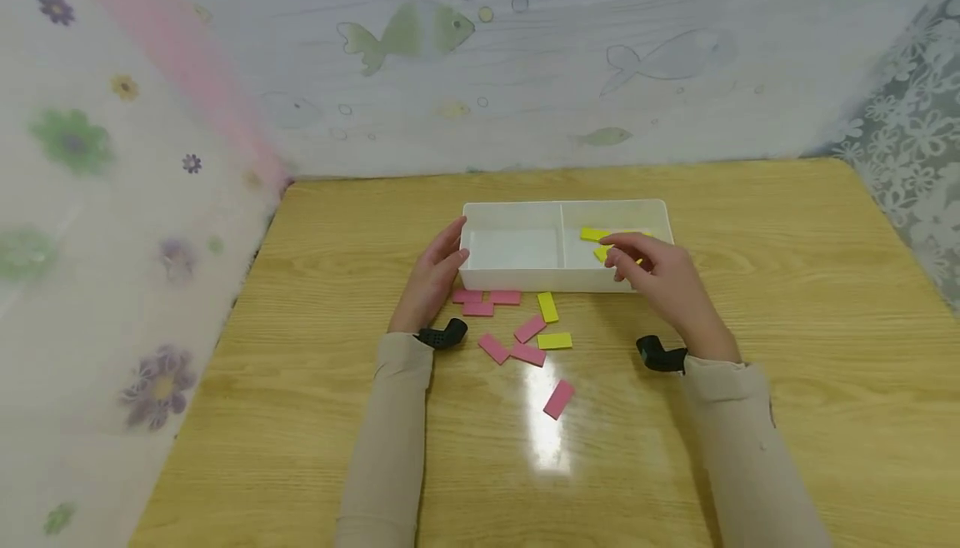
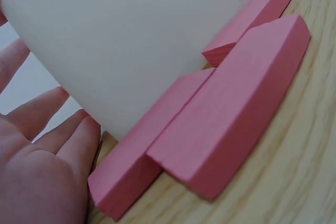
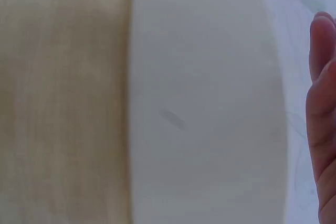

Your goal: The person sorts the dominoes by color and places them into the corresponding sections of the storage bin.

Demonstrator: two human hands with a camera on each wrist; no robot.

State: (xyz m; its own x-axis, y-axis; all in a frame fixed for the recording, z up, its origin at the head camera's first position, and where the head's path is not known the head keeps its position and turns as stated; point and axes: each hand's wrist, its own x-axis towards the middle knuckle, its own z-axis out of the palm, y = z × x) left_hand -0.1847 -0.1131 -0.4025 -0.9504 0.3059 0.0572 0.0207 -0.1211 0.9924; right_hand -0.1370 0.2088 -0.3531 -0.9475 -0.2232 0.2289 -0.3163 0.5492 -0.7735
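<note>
We sort blocks: left hand (image 1: 435, 277), fingers straight, steadies white tray (image 1: 517, 211); right hand (image 1: 663, 273) hovers over yellow blocks (image 1: 596, 235) in rt compartment, grip unclear. Next, probably: pink blocks (image 1: 495, 348) w/ care.

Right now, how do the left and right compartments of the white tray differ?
The left compartment shows only its bare white floor, while the right compartment holds yellow blocks. The left hand rests on the outer wall beside the left compartment; the right hand hovers above the right compartment, hiding part of it. Both belong to one white tray, split by a divider, and look alike in size.
</note>
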